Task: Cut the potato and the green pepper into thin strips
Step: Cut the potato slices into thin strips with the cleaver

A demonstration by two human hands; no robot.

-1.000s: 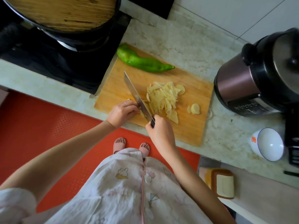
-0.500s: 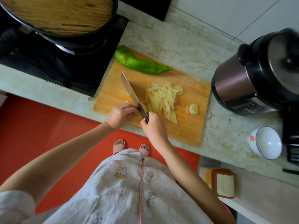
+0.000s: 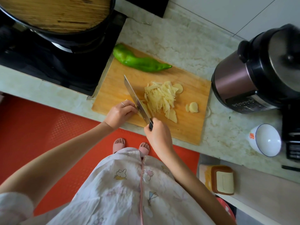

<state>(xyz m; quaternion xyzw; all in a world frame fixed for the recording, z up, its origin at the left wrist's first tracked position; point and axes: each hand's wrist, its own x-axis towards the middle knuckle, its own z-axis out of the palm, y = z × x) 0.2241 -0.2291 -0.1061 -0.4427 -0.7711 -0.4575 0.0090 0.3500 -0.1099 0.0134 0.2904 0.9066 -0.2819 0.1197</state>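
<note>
Saw at far left a dark wok (image 3: 68,37) under a wooden lid (image 3: 56,12), set on a black stove (image 3: 48,67). Noted a red floor mat (image 3: 48,127) below the counter edge.

Found the left hand (image 3: 119,113), ringed on one finger, at the near left part of the wooden cutting board (image 3: 112,90). Saw its fingers curled down over a potato piece (image 3: 126,100), pinning it to the board. Made out only a pale sliver of that piece past the knuckles.

Spotted the green pepper (image 3: 139,62) whole, lying along the board's far edge, well apart from both hands.

Found the knife (image 3: 134,96) just right of the left knuckles, angled diagonally away from the body. Could not tell whether its edge touched the board.

Saw a few flat slices leaning beside the blade, then a heap of potato strips (image 3: 160,96) at the board's middle.

Found the right hand (image 3: 159,135) wrapped tight round the knife's dark handle (image 3: 151,125) at the board's near edge.

Noted two small potato offcuts (image 3: 193,107) farther right on the board, apart from the heap.

Saw on the marble counter (image 3: 178,43) a pressure cooker (image 3: 253,75) and, nearer, a white bowl (image 3: 266,140).
</note>
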